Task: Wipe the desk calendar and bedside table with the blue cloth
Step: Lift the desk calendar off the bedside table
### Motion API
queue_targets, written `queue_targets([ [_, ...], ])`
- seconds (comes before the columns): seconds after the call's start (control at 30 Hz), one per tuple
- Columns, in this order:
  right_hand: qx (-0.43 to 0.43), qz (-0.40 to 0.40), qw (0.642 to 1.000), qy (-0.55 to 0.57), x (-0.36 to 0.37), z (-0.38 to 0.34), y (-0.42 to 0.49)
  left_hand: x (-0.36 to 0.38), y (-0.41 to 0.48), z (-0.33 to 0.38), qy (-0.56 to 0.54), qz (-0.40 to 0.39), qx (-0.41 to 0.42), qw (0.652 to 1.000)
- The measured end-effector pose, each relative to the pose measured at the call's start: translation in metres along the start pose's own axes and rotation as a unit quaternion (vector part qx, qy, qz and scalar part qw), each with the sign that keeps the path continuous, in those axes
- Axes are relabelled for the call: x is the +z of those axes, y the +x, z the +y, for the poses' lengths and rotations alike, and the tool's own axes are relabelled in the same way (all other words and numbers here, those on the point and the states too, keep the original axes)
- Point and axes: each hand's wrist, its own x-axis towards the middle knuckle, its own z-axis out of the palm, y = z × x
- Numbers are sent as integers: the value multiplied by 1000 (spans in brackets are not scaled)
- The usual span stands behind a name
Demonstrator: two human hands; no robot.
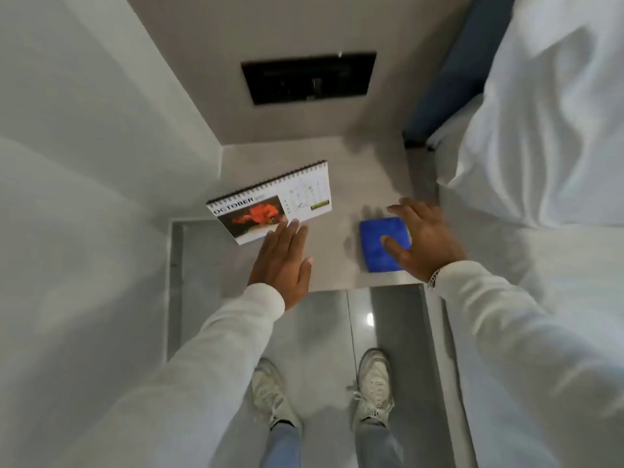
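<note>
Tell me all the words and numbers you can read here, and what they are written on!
"OCTOBER" stands in dark letters on the open page of the desk calendar, above the red picture.
The small figures right after that word are too blurred to read.
The date grid and the green label on the calendar's right half are too small to read.
The black wall panel, the blue cloth and the shoes show no readable text.
</note>
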Motion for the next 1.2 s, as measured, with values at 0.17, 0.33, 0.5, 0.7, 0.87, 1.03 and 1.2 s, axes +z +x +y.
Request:
queue_targets([
  [0.17,16,-33,996,-75,93,31,17,88,14,-27,49,-18,-21,998],
  [0.33,32,35,995,-91,146,35,25,134,21,-47,125,-13,-41,991],
  [0.5,49,93,988,-110,165,36,28,148,21,-55,151,13,-37,988],
  [0.7,80,125,988,-50,161,17,40,132,17,-53,120,-40,-25,992],
  [0.87,57,91,994,34,154,-18,28,81,-3,-60,89,-63,60,992],
  [1.03,110,81,971,199,153,-54,26,-5,2,-70,93,12,227,969],
  [1.2,127,200,908,346,154,-104,16,-75,73,-79,215,20,266,939],
])
